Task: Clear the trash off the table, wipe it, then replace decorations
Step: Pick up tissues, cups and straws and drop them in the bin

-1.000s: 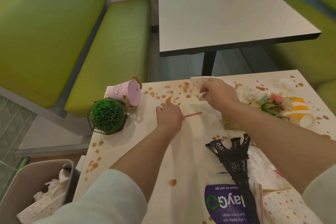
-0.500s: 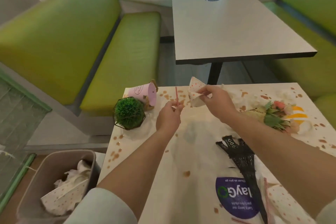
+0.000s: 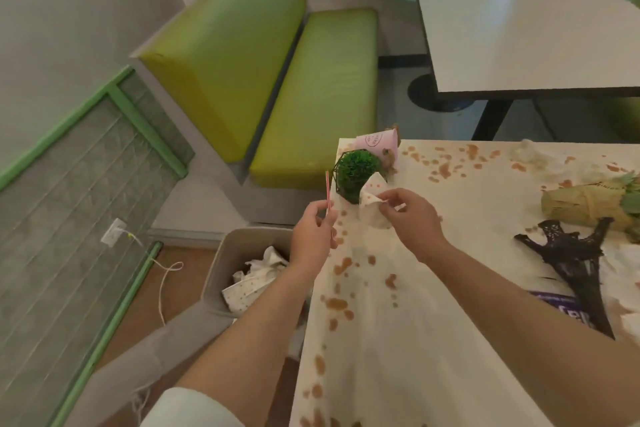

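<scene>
My left hand (image 3: 311, 236) pinches a red-and-white striped straw (image 3: 327, 189) upright, just over the table's left edge. My right hand (image 3: 410, 218) pinches a crumpled spotted napkin (image 3: 372, 204) above the stained table (image 3: 398, 340). A grey bin (image 3: 221, 270) with spotted paper trash inside stands on the floor, below and left of my left hand. Decorations on the table: a green ball plant in a black wire frame (image 3: 355, 173), a tipped pink cup (image 3: 377, 140), a black tower model (image 3: 575, 260) lying flat, and a wrapped bouquet (image 3: 588, 199).
Brown spill spots cover the table. More white tissue (image 3: 533, 156) lies at the far side, and a purple sticker (image 3: 568, 310) shows under the tower. A green bench (image 3: 318, 94) runs beyond the bin. A second table (image 3: 519, 28) stands behind. A cable (image 3: 162, 274) trails on the floor.
Both hands have carried the straw and the napkin leftward to the table's left edge, near the bin. The view has swung left and down, bringing the bin closer.
</scene>
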